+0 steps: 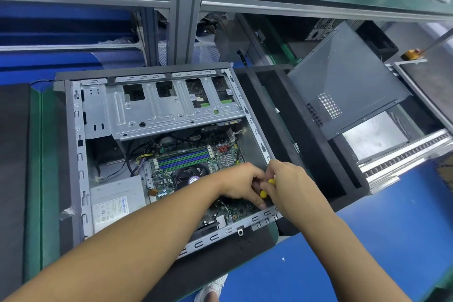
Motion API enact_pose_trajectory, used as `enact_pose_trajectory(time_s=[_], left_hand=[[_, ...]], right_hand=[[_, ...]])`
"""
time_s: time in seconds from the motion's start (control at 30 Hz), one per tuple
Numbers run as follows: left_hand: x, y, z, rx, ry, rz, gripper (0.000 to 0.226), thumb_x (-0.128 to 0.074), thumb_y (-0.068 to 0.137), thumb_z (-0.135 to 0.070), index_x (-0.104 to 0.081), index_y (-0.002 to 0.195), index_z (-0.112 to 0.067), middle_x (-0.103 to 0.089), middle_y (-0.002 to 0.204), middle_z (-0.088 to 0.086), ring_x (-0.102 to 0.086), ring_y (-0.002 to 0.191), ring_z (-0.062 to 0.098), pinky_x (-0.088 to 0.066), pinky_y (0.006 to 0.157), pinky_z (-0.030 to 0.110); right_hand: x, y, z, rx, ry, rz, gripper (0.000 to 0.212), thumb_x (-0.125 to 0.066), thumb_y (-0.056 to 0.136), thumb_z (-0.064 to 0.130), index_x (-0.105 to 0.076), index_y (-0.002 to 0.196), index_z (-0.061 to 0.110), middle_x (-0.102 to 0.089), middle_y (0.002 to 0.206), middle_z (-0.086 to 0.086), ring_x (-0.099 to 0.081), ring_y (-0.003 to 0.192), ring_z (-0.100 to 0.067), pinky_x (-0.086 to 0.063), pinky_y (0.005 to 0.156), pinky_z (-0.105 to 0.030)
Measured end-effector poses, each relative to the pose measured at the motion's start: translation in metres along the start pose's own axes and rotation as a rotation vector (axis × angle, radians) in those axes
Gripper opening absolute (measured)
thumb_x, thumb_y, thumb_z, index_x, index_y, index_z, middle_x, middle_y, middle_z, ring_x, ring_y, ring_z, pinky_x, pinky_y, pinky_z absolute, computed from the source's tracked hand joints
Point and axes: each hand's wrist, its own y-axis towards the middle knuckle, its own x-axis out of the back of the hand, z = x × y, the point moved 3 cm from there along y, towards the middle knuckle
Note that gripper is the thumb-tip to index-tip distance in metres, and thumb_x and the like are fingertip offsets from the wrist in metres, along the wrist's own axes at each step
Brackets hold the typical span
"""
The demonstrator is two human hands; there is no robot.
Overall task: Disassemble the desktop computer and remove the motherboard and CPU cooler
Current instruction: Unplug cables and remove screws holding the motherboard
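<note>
An open desktop case lies on its side on a green mat. Inside it the green motherboard shows blue and green memory slots, and the round black CPU cooler fan sits at its middle. Both my hands are over the board's near right corner. My right hand grips a yellow-handled screwdriver that points down into the case. My left hand curls its fingers round the screwdriver's lower part, close to the board. The tip is hidden by my fingers.
A silver power supply fills the case's near left corner, and a metal drive cage spans its far side. The removed grey side panel leans at the right over a roller conveyor. Black foam pads lie beside the case.
</note>
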Motion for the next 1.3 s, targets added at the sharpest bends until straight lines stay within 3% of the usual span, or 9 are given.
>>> enact_pose_trajectory(time_s=[0.13, 0.3, 0.43, 0.6, 0.8, 0.93, 1.07, 1.2, 1.3], left_hand=[[0.002, -0.0013, 0.0056, 0.02, 0.012, 0.077, 0.025, -0.086, 0.076, -0.022, -0.075, 0.099, -0.021, -0.07, 0.078, -0.022, -0.063, 0.072, -0.009, -0.044, 0.069, 0.007], [0.0005, 0.0003, 0.0028, -0.005, 0.069, 0.016, 0.026, -0.088, 0.071, -0.027, -0.063, 0.072, -0.033, -0.065, 0.067, -0.021, -0.06, 0.064, -0.004, -0.046, 0.06, 0.021], [-0.0017, 0.0004, 0.0003, -0.028, 0.077, 0.01, 0.028, -0.089, 0.068, -0.032, -0.07, 0.089, -0.027, -0.071, 0.083, -0.003, -0.067, 0.079, 0.017, -0.056, 0.073, 0.039], [0.0029, -0.0034, 0.0009, -0.006, -0.043, 0.067, 0.022, -0.087, 0.073, -0.021, -0.072, 0.087, -0.028, -0.068, 0.075, -0.021, -0.063, 0.071, -0.004, -0.046, 0.068, 0.011], [-0.0011, 0.0006, -0.0003, -0.009, 0.047, 0.042, 0.028, -0.088, 0.071, -0.028, -0.065, 0.067, -0.045, -0.061, 0.06, -0.025, -0.054, 0.055, -0.007, -0.039, 0.055, 0.011], [-0.0012, 0.0029, 0.0001, -0.021, 0.094, -0.016, 0.028, -0.087, 0.07, -0.027, -0.061, 0.079, -0.028, -0.063, 0.073, -0.012, -0.058, 0.066, 0.006, -0.048, 0.061, 0.029], [-0.001, -0.0007, -0.0015, -0.015, 0.04, 0.019, 0.032, -0.089, 0.07, -0.023, -0.067, 0.093, -0.018, -0.073, 0.087, -0.003, -0.068, 0.08, 0.013, -0.056, 0.075, 0.037], [0.0062, -0.0024, 0.0009, 0.011, -0.087, 0.076, 0.027, -0.086, 0.075, -0.013, -0.069, 0.078, -0.034, -0.07, 0.072, -0.023, -0.064, 0.07, -0.01, -0.044, 0.066, 0.005], [0.0043, 0.0003, 0.0027, 0.026, -0.076, 0.041, 0.032, -0.088, 0.072, -0.017, -0.063, 0.068, -0.037, -0.066, 0.065, -0.025, -0.06, 0.062, -0.011, -0.042, 0.059, 0.006]], right_hand=[[-0.0007, -0.0041, -0.0033, 0.041, 0.021, 0.051, 0.013, -0.062, 0.092, 0.012, -0.054, 0.094, 0.022, -0.044, 0.1, -0.001, -0.054, 0.083, -0.022, -0.041, 0.063, -0.031], [-0.0018, -0.0061, -0.0038, 0.002, 0.112, 0.03, 0.018, -0.067, 0.091, 0.035, -0.051, 0.093, 0.026, -0.037, 0.093, 0.003, -0.049, 0.07, -0.014, -0.038, 0.055, -0.024], [-0.0018, -0.0055, -0.0044, -0.098, -0.038, -0.05, 0.027, -0.05, 0.1, 0.044, -0.043, 0.092, 0.02, -0.048, 0.087, 0.0, -0.049, 0.068, -0.022, -0.039, 0.056, -0.032], [-0.0027, -0.0045, -0.0038, -0.062, -0.02, 0.009, 0.014, -0.057, 0.098, 0.029, -0.046, 0.095, 0.02, -0.048, 0.094, 0.0, -0.05, 0.075, -0.019, -0.039, 0.061, -0.029], [-0.0014, -0.0046, -0.0017, -0.002, 0.029, 0.135, 0.012, -0.062, 0.093, 0.021, -0.056, 0.1, 0.029, -0.038, 0.1, 0.003, -0.054, 0.079, -0.017, -0.044, 0.064, -0.026], [-0.0012, -0.0049, 0.0009, -0.086, -0.03, 0.025, 0.032, -0.058, 0.093, 0.05, -0.046, 0.095, 0.02, -0.044, 0.089, 0.001, -0.051, 0.078, -0.022, -0.037, 0.058, -0.031], [-0.0036, -0.0038, -0.0011, -0.11, -0.069, -0.007, 0.027, -0.054, 0.097, 0.042, -0.044, 0.092, 0.017, -0.044, 0.079, 0.003, -0.048, 0.067, -0.019, -0.036, 0.055, -0.032], [0.0007, -0.0026, -0.0027, -0.02, -0.018, 0.087, 0.01, -0.061, 0.094, 0.021, -0.054, 0.101, 0.021, -0.043, 0.102, 0.002, -0.046, 0.078, -0.015, -0.037, 0.064, -0.027], [0.0006, -0.002, -0.0034, -0.016, 0.034, 0.136, 0.014, -0.065, 0.09, 0.021, -0.054, 0.097, 0.025, -0.04, 0.102, 0.002, -0.048, 0.076, -0.013, -0.039, 0.061, -0.027]])
